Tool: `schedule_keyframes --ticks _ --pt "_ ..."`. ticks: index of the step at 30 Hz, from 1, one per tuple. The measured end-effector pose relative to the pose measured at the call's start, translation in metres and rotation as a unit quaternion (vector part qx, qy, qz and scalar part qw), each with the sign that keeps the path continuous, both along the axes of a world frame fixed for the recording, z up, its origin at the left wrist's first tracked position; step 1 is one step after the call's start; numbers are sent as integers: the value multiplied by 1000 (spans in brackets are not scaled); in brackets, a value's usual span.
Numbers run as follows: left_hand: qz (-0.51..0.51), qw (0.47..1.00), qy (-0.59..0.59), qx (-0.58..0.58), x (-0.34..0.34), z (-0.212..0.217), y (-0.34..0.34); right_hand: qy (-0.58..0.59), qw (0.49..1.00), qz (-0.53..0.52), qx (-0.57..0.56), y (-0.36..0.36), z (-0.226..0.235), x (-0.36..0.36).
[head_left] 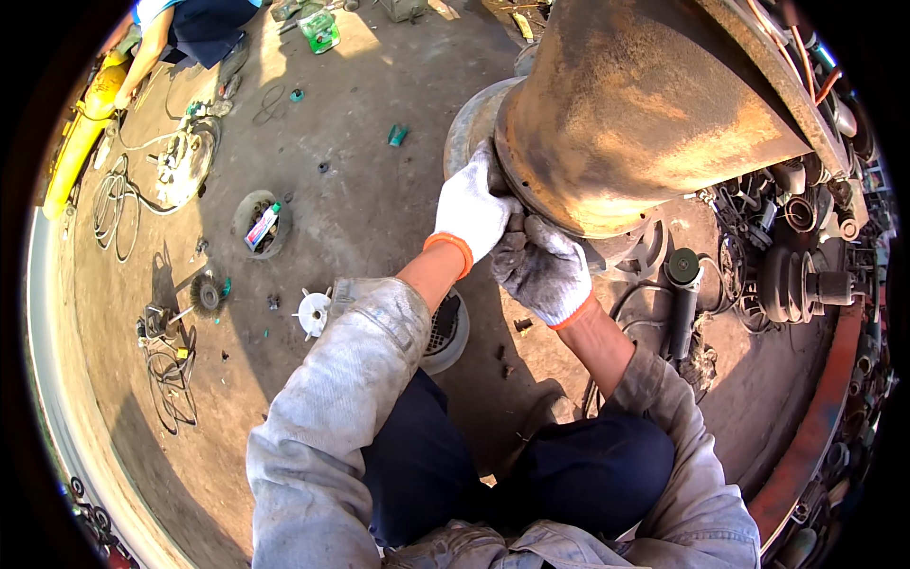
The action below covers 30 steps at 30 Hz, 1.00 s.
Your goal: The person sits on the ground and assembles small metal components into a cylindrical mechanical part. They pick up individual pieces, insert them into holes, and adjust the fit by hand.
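At frame centre, left hand [472,211] and right hand [542,270], both gloved, gripped a rusty drum's [635,104] lower rim, apparently working it loose; steady leverage seemed needed.

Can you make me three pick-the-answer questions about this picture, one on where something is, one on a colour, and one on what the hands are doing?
1. Where does the white plastic fan lie?
A. on the ground left of the person's left arm
B. on top of the rusty drum
C. in the right hand

2. What colour are the glove cuffs?
A. blue
B. orange
C. green

3. What are the hands doing?
A. hanging free
B. holding a grinder
C. both pressed on the rusty drum

Answers: 1 A, it rests on the dirt there. 2 B, orange bands at both wrists. 3 C, left hand and right hand grip the drum's lower rim.
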<state>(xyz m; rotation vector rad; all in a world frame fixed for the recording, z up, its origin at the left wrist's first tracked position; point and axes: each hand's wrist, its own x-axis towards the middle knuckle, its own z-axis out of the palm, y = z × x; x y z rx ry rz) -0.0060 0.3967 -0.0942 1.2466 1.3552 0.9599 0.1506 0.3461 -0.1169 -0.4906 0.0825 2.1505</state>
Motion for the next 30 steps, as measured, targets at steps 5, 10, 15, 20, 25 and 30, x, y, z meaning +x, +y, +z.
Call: schedule_keyframes --ticks 5,10,15,20,25,30 --pt "53 988 118 80 9 -12 -4 -87 996 -24 15 1 5 0" --pt "65 987 114 94 10 -14 -6 -89 996 26 12 -1 13 8" --pt "17 985 134 109 0 -13 -7 37 998 38 20 1 3 14" --pt "36 997 29 64 9 -3 -10 -81 996 -14 -37 -3 17 6" --pt "31 995 44 78 3 -10 -4 27 999 29 3 -3 11 10" --pt "34 960 224 165 3 -18 -4 61 998 -2 -11 0 -2 10"
